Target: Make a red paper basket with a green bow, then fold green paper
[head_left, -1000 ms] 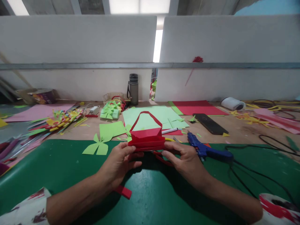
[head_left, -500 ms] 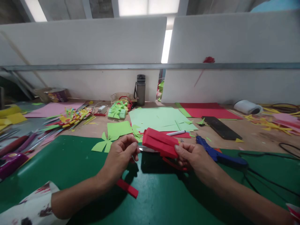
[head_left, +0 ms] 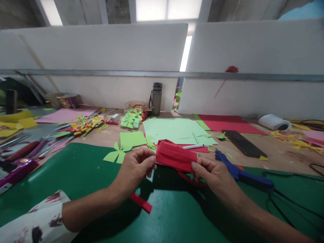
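The red paper bag (head_left: 176,156) is already folded, held flat above the green surface (head_left: 76,168); both hands' fingers pinch its ends: left hand (head_left: 134,170), right hand (head_left: 211,172). One red strip (head_left: 141,203) lies unattached

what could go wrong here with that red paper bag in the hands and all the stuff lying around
The red paper bag is pinched flat between the left hand and right hand, so its folds could crease or tear. Its handle loop hangs underneath and might snag. The blue glue gun lies right beside the right hand; if it is hot, a wrist could brush it.
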`<state>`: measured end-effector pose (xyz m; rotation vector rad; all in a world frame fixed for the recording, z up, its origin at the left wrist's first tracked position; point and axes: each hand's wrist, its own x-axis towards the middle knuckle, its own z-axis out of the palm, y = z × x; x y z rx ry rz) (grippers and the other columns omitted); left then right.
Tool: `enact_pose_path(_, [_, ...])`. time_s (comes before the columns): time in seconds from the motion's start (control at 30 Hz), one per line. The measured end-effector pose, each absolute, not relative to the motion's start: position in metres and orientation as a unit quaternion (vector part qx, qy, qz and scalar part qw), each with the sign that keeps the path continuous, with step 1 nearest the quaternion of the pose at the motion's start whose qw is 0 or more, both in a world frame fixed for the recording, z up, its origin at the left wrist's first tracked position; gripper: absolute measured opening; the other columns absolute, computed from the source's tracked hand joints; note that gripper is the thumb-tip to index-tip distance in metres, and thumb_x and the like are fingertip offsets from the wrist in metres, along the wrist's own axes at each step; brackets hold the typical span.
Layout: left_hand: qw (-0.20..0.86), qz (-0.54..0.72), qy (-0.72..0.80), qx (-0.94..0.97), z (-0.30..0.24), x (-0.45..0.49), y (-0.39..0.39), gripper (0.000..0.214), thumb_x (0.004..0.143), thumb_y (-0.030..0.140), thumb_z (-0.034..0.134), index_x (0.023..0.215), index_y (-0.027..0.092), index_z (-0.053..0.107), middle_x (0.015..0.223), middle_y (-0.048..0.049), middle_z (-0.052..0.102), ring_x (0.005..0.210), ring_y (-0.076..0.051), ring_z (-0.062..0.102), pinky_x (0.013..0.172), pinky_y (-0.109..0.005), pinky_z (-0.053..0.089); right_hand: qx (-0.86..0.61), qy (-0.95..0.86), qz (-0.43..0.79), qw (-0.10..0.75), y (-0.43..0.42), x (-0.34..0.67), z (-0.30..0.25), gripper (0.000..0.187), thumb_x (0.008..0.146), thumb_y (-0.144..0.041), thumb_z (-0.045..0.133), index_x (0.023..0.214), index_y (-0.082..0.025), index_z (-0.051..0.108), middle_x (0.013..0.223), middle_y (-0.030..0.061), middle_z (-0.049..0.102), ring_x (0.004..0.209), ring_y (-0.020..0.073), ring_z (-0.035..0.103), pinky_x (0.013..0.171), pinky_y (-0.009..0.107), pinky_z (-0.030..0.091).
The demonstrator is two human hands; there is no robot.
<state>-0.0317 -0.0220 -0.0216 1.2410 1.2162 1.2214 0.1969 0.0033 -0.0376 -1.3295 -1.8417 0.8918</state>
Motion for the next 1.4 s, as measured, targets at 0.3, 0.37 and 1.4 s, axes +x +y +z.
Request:
enact_pose_path(0.3, [0.489,0.470,0.543,0.495,-0.027,-0.044,-0.030,0.015,0.063,0.026,0.071,0.068,0.014,0.062,0.055,0.0029,0.057,0.044,-0.007,0.046,0.043,-0.018,0.037,-0.486,-0.759,0.292,0.321,-0.013,0.190,-0.039,0.032,0.088,-0.033,0.048,0.058,-0.020,0.052,0.056,-0.0021,0.055,0.055,0.0130,0.051,0.054,0.024,0.039])
enact_pose_path(0.37, [0.484,0.445,0.563,0.500,-0.030,-0.049,-0.037,0.016,0.064,0.027,0.070,0.067,0.013,0.062,0.054,0.0024,0.057,0.043,-0.007,0.046,0.042,-0.018,0.037,-0.479,-0.762,0.320,0.297,-0.021,0.188,-0.042,0.031,0.087,-0.031,0.049,0.060,-0.019,0.055,0.058,-0.0019,0.058,0.056,0.0131,0.054,0.054,0.023,0.040])
enact_pose_path(1.4, [0.340,0.352,0.527,0.695,-0.050,-0.056,-0.045,0.015,0.083,0.022,0.055,0.076,0.021,0.069,0.074,-0.0031,0.068,0.066,-0.016,0.063,0.063,-0.023,0.046,-0.301,-0.897,0.156,0.284,-0.007,0.211,-0.062,0.028,0.090,-0.017,0.046,0.064,-0.019,0.058,0.060,0.0027,0.056,0.054,0.0129,0.051,0.050,0.024,0.036])
